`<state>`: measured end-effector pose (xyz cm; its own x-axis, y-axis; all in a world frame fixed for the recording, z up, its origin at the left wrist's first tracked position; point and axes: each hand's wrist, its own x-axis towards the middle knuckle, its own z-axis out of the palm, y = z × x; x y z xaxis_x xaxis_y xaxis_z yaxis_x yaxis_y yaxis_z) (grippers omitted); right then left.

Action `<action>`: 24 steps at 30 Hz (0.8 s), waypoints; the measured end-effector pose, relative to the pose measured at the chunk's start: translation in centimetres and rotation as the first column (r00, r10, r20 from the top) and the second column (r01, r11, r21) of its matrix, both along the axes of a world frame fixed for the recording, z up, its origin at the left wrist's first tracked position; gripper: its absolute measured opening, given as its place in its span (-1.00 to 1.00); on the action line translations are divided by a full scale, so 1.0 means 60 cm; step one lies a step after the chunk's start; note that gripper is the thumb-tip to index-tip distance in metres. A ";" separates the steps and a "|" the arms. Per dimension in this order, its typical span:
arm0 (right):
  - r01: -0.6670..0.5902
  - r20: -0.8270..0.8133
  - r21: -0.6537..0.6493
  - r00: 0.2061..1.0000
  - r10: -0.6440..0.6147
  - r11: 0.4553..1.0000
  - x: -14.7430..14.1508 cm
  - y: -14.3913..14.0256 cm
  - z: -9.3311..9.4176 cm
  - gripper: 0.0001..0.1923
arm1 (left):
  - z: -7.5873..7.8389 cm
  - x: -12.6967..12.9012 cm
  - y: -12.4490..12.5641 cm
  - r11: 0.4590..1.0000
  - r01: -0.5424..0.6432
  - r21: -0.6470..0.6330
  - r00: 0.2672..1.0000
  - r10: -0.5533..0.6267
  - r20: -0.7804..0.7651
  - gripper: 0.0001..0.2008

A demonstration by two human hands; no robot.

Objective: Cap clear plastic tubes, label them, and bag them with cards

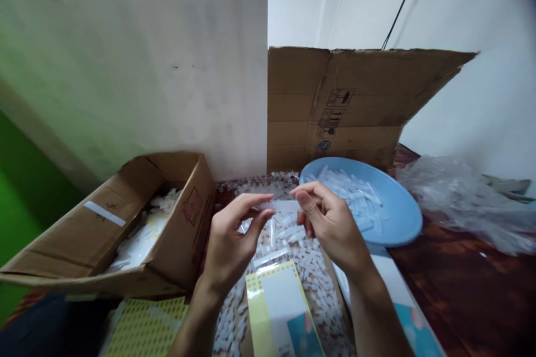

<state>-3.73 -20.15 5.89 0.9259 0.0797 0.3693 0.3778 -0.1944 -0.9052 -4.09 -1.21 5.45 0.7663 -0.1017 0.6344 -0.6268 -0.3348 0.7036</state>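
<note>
Between both hands is a small, clear-and-white plastic strip or tube (pixel 285 206), held level; its exact kind cannot be made out. My left hand (pixel 234 228) pinches its left end between thumb and fingers. At the other end, my right hand (pixel 329 217) has its thumb and curled fingers on it. Below them lie many small white plastic pieces (pixel 320 268), with several clear tube-like pieces (pixel 272 256) among them. Nearest to me under the hands is a yellow-and-white printed sheet or pack (pixel 278 301) with a teal corner.
A blue basin (pixel 402 217) with clear strips stands at the right. An open cardboard box (pixel 188 223) with white pieces sits at the left. Yellow dotted sheets (pixel 144 329) lie in front. Behind rises a cardboard panel (pixel 301 106); crumpled clear plastic (pixel 460 195) lies far right.
</note>
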 end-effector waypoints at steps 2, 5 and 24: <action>0.006 0.076 -0.024 0.997 -0.004 1.000 -0.001 0.000 0.004 -0.81 | -0.001 0.001 -0.002 0.999 -0.035 -0.015 0.999 0.035 -0.026 -0.83; 0.017 0.185 -0.100 0.983 0.002 0.995 -0.004 -0.002 0.011 -0.85 | -0.001 0.001 -0.001 1.000 -0.022 -0.015 1.000 0.022 -0.022 -0.84; -0.148 0.299 -0.219 0.931 0.211 0.964 -0.015 0.053 -0.001 -0.80 | 0.044 -0.024 -0.002 0.217 0.037 -0.976 0.944 -0.329 -0.037 -0.77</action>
